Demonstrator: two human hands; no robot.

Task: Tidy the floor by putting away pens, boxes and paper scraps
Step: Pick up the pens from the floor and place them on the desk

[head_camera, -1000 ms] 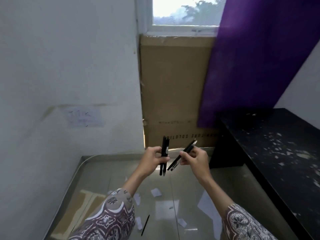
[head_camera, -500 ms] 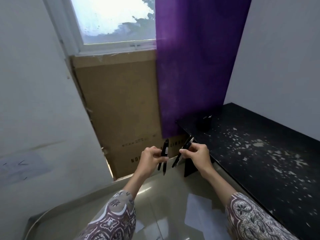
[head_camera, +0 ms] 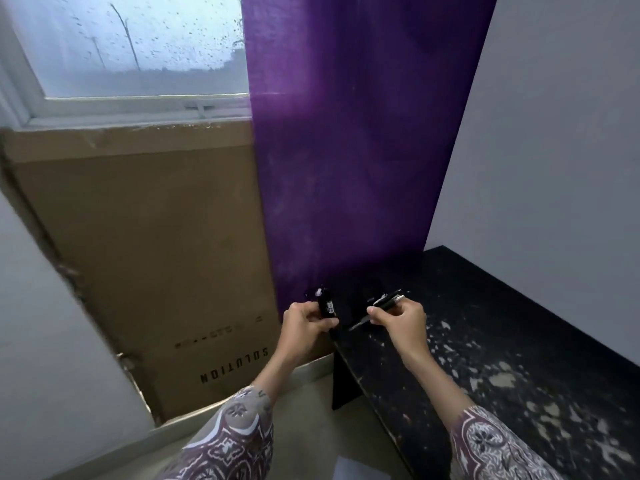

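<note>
We are now turning away from the littered floor and bringing both hands up over the near corner of the black speckled desk [head_camera: 519, 358], a clear change from a second ago, when we were looking down on paper scraps and a stray pen lying on the tiles. Our left hand [head_camera: 304, 327] is closing firmly around a short bundle of black pens [head_camera: 327, 306], held nearly upright with a small white label showing, while our right hand [head_camera: 401, 318] is pinching a second bundle of pens [head_camera: 381, 303] that is lying almost level, tips pointing left. The two hands are staying a little apart, each clamped on its own pens, and neither bundle is touching the desk yet. Behind them the purple curtain [head_camera: 346, 150] is hanging down to the desk's back edge, with the tall cardboard box [head_camera: 156, 254] leaning under the window [head_camera: 131, 46] to the left. Only a sliver of floor [head_camera: 304, 427] and one pale sheet of paper [head_camera: 356, 469] are showing at the bottom edge. We are judging that the pens gathered so far are about to be set down on the desk, though something dark by the curtain is too blurred to name as a holder. The scraps and boxes are, by our reckoning, waiting for a later pass.
</note>
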